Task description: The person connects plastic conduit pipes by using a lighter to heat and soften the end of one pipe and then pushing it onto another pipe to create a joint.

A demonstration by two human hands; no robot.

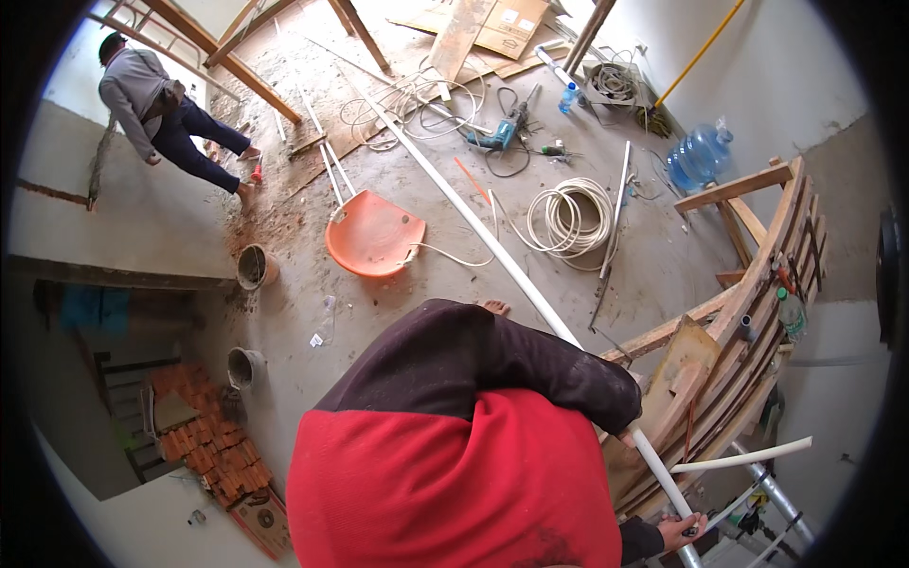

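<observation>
The right hand (680, 530) grips a long white pipe (492, 251) near its lower end; the pipe slants up across the concrete floor (653, 265) past a coil of white tubing (571, 216). The left hand is hidden behind the sleeve, so its grip cannot be told.

On the concrete floor (663, 256) we see an orange plastic seat shell (374, 234), a coil of white cable (571, 215) and a blue power drill (497, 137). A blue water jug (699, 154) stands near the wall. Two buckets (254, 266) sit beside red bricks (204, 445). Another person (161, 104) stands well apart.
</observation>
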